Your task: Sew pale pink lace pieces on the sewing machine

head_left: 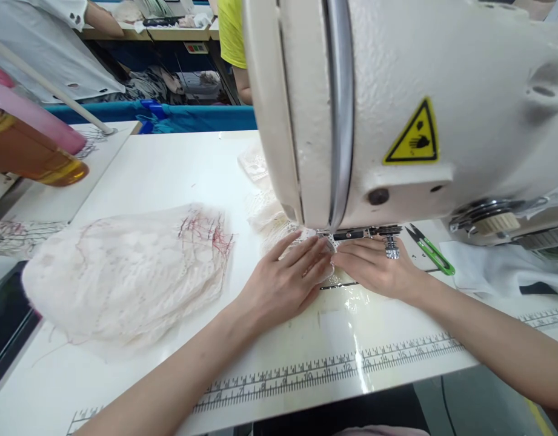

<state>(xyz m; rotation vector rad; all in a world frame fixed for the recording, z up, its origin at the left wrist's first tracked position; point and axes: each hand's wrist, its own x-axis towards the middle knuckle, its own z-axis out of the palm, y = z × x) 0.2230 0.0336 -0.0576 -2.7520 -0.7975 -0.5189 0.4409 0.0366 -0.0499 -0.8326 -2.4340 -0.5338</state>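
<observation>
Cream lace fabric [335,275] lies bunched under the head of a sewing machine [410,66], around the presser foot [333,235]. My left hand [290,275] rests on the lace just left of the foot, its fingers stretched out and slightly apart. From the right, my right hand [378,263] has its fingers close together at the lace edge, thumb side toward my left hand. Part of the lace is covered by my hands and the machine head. Green-handled thread snips [431,248] lie just beyond my right hand.
A pile of sheer cream lace [128,272] with red and dark threads spreads on the left. Bottles [37,148] stand at the far left, above a dark tablet-like device [8,327]. A printed ruler [306,378] runs along the front edge. White cloth [501,263] lies right. Other people [46,48] are behind.
</observation>
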